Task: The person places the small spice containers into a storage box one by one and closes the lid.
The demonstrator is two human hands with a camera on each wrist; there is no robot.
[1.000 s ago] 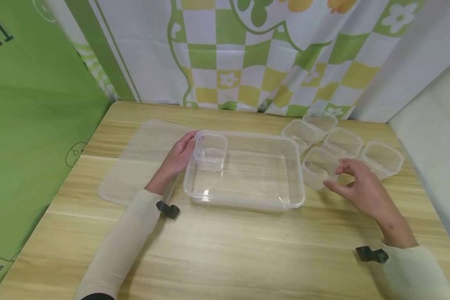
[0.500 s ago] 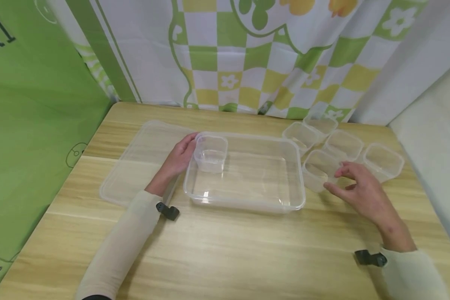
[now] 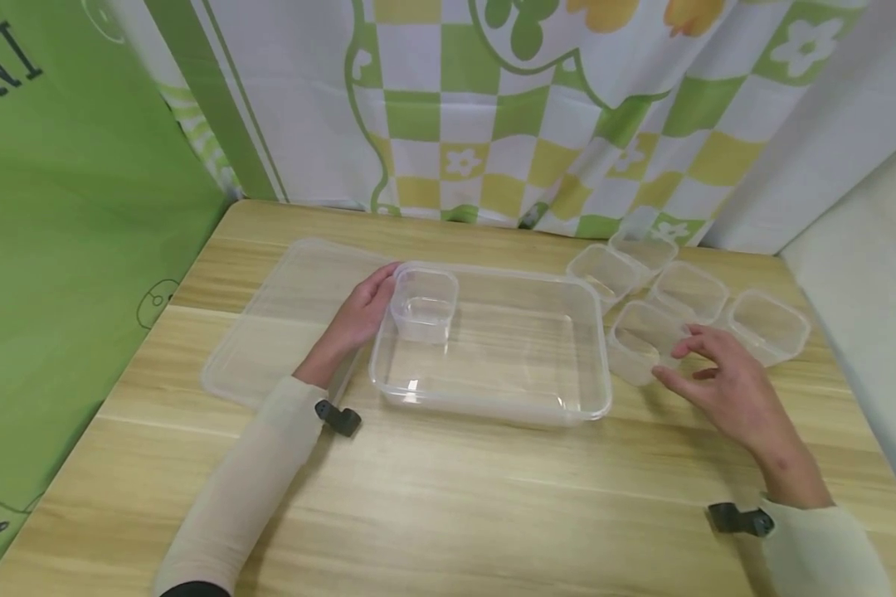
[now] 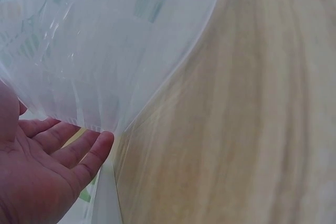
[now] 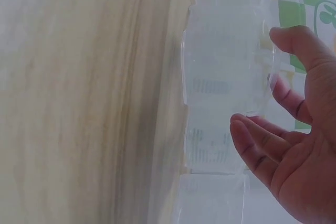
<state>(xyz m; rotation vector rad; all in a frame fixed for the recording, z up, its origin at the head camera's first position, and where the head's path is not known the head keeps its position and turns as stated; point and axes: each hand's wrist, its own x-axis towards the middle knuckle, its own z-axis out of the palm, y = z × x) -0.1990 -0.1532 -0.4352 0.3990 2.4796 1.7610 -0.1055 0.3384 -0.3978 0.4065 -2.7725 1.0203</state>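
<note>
A large clear container (image 3: pixel 493 410) stands mid-table, with one small clear cup (image 3: pixel 427 319) inside at its back left corner. My left hand (image 3: pixel 354 319) touches the large container's outer left side near the back; in the left wrist view the fingers of the left hand (image 4: pixel 58 166) extend against its wall (image 4: pixel 121 61). At the right, my right hand (image 3: pixel 735 390) is over the right side of the nearest small cup (image 3: pixel 635 361), thumb and fingers apart. The right wrist view has the right hand (image 5: pixel 299 124) beside the cup's rim; whether its fingertips touch is unclear.
Several more small clear cups stand close together at the back right, among them a rear one (image 3: pixel 642 249) and a far right one (image 3: pixel 769 327). A flat clear lid (image 3: pixel 269 315) lies left of the large container. A patterned curtain (image 3: pixel 463 108) hangs behind the table.
The head view has shifted slightly. The hands and the containers have kept nearly the same places; the right hand's fingers have moved only slightly.
</note>
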